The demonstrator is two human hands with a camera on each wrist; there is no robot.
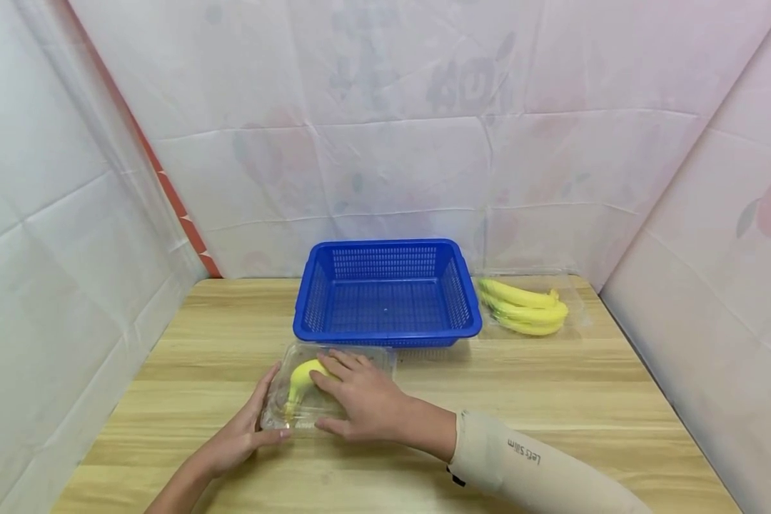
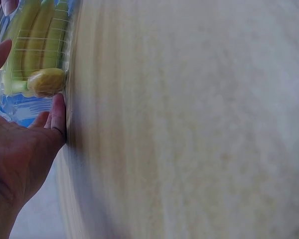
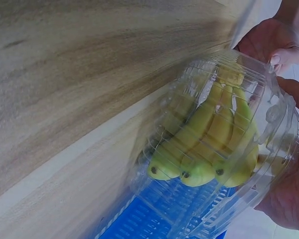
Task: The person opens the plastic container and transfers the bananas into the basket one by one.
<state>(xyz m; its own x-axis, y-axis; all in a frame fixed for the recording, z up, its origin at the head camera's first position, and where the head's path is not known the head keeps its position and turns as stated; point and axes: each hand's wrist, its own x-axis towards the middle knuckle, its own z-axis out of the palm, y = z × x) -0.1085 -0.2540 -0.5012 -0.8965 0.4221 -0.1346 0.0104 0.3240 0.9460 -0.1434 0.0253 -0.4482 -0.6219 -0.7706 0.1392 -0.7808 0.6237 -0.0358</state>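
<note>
A clear plastic clamshell box [image 1: 375, 355] lies on the table near me, with a bunch of bananas [image 3: 209, 134] seen through its wall. My left hand [image 1: 238, 432] holds the box's near left corner, fingers along the side and thumb at the front. Across the lid rests my right hand [image 1: 366, 400], its fingers spread and pressing down; it covers part of the bananas. In the left wrist view, the left hand [image 2: 25, 149] reaches around the box's end. The right hand [image 3: 289, 194] shows at the edge of the right wrist view.
A blue plastic basket [image 1: 385, 335] stands right behind the box. To its right, another clear box [image 1: 578, 303] holds a bunch of bananas [image 1: 527, 310]. Cloth walls [image 1: 385, 164] enclose the wooden table [image 1: 540, 385] at the back and sides.
</note>
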